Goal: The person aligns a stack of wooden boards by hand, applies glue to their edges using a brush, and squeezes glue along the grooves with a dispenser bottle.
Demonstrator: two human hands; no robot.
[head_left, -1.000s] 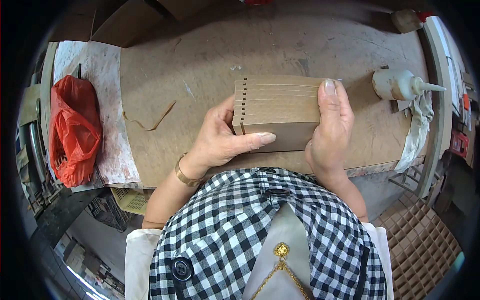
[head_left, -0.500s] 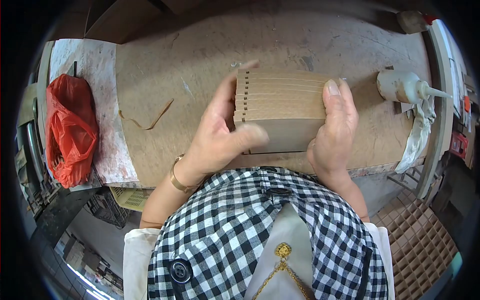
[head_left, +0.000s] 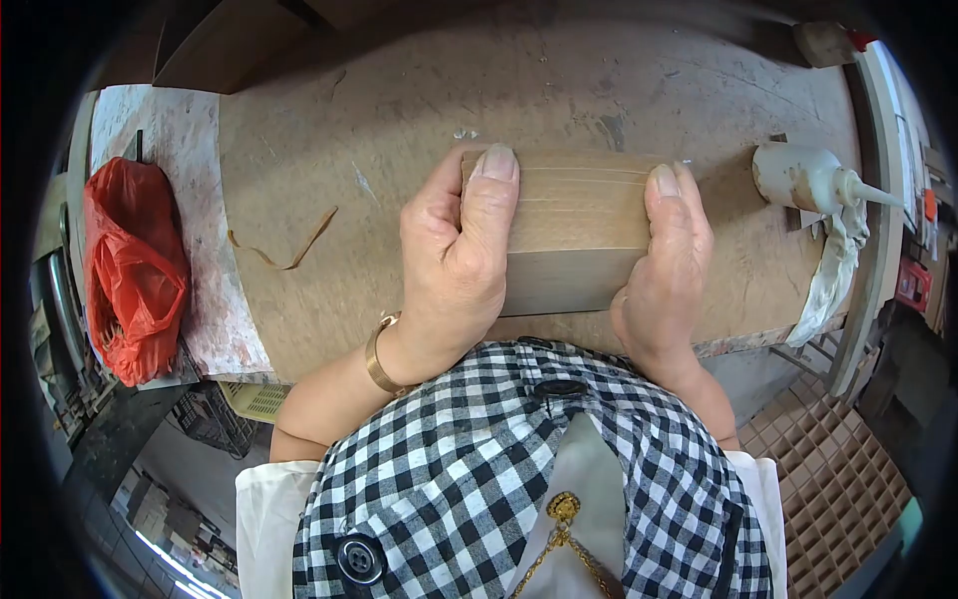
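Observation:
A stack of thin wooden boards is held between my two hands above the front of the worktable. My left hand wraps its left end, the thumb lying over the top near the far corner and covering the notched edge. At the other end my right hand grips the stack, thumb on top and fingers round the side. The boards lie pressed together, with thin lines showing between them.
On the brown worktable are a curled thin strip and, to the right, a white nozzle bottle lying above a whitish cloth. A red plastic bag sits at the left edge. A brown panel stands behind.
My left thumb has moved from the stack's near side up onto its top, and the left hand now covers the notched end. The right hand keeps its grip.

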